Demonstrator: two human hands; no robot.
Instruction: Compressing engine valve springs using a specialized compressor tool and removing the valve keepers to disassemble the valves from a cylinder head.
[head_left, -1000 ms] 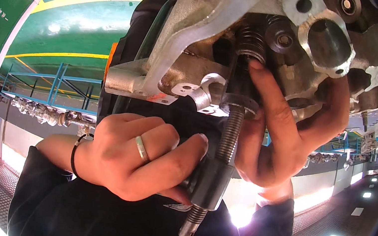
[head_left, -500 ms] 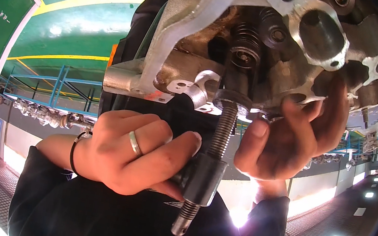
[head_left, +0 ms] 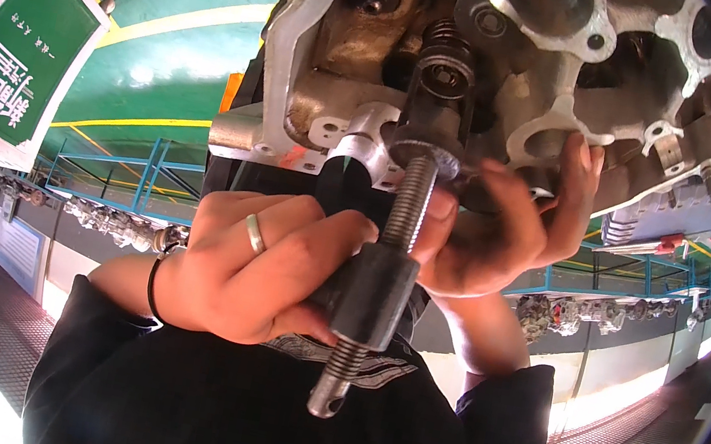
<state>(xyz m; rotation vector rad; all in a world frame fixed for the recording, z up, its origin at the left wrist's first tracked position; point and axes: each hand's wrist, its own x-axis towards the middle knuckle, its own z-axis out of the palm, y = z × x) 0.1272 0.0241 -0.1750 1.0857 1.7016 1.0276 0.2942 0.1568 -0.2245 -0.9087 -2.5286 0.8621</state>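
A valve spring compressor (head_left: pixel 375 297) with a threaded screw and dark sleeve stands against a metal cylinder head (head_left: pixel 375 54). Its cage-like foot (head_left: pixel 434 127) sits over a valve spring (head_left: pixel 445 36); a round retainer shows through the foot's window. My left hand (head_left: pixel 257 267), ring on one finger, is closed around the compressor's body beside the sleeve; the gripped part is mostly hidden. To the right of the screw, my right hand (head_left: pixel 501 233) has its fingers apart, palm up. Its thumb is close behind the screw and its fingertips reach the casting's lower edge; one finger is blurred.
Blue railings (head_left: pixel 150 172) run behind on both sides, with engine parts (head_left: pixel 567 316) in rows. A green sign board (head_left: pixel 18 58) stands at the left over a green floor with yellow lines. A grey-blue ribbed block (head_left: pixel 675 217) lies at the right.
The view has shifted, so the cylinder head sits higher and farther left. My right hand has come closer to the screw, its thumb now behind it. My left hand keeps its grip.
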